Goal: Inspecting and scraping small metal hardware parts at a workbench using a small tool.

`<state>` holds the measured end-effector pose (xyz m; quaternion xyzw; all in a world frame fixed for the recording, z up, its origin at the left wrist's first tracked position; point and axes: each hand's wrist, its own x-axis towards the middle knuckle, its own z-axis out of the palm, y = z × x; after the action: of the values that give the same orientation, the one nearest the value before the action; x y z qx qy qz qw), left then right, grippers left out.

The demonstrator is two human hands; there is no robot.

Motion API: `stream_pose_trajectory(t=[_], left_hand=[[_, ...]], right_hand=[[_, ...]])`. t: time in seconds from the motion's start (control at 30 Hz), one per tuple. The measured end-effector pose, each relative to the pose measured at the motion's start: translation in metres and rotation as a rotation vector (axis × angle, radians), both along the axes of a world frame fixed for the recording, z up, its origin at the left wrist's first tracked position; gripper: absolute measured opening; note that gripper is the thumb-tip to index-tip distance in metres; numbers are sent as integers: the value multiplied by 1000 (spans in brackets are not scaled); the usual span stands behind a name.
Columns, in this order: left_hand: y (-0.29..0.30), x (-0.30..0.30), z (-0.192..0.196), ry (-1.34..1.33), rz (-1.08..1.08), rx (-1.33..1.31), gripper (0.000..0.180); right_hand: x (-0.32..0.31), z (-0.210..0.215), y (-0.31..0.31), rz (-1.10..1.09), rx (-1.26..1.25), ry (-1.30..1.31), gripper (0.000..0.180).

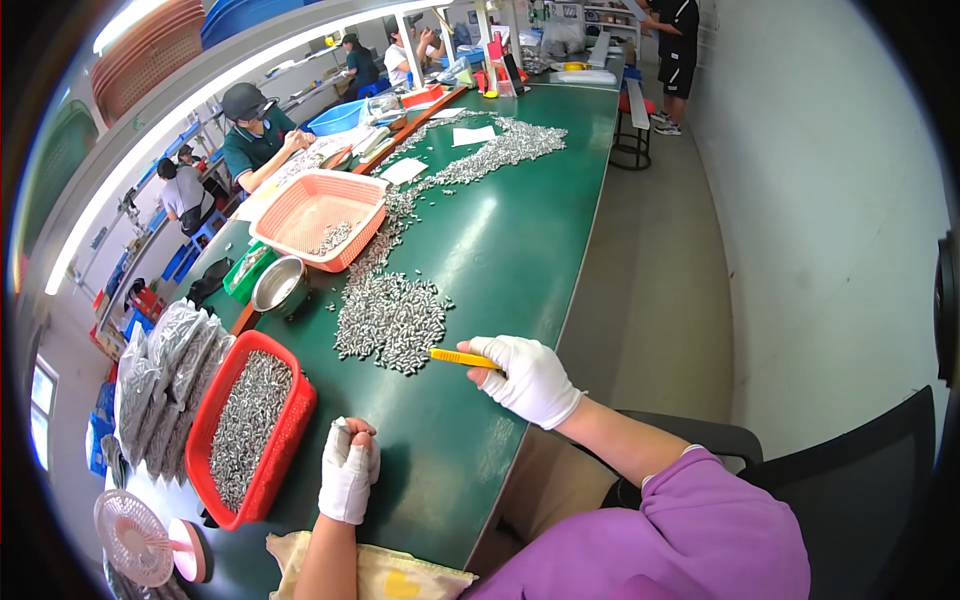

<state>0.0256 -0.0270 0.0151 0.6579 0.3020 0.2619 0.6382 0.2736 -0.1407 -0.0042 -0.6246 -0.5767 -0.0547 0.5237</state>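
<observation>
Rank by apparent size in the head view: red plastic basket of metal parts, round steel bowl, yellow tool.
1. Red plastic basket of metal parts, nearest the camera
2. Round steel bowl
3. Yellow tool, held in the right hand

White knit gloves both hands; purple short-sleeved top; forearms bare.

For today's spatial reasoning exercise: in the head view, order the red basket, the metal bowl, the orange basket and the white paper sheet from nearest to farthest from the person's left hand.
From the left hand:
1. Red basket, just to its left, full of small metal parts.
2. Metal bowl, farther up the table's left side.
3. Orange basket, beyond the bowl.
4. White paper sheet, far up the green table.
</observation>
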Motion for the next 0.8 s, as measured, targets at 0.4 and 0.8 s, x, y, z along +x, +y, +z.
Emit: stream_pose_trajectory(t=[0.4,0.8], left_hand=[[1,0,-4,-8,6,9,26],[0,0,-3,-12,-3,3,23]], right_hand=[[1,-1,2,4,-30,0,32],[0,2,0,-3,-80,6,31]])
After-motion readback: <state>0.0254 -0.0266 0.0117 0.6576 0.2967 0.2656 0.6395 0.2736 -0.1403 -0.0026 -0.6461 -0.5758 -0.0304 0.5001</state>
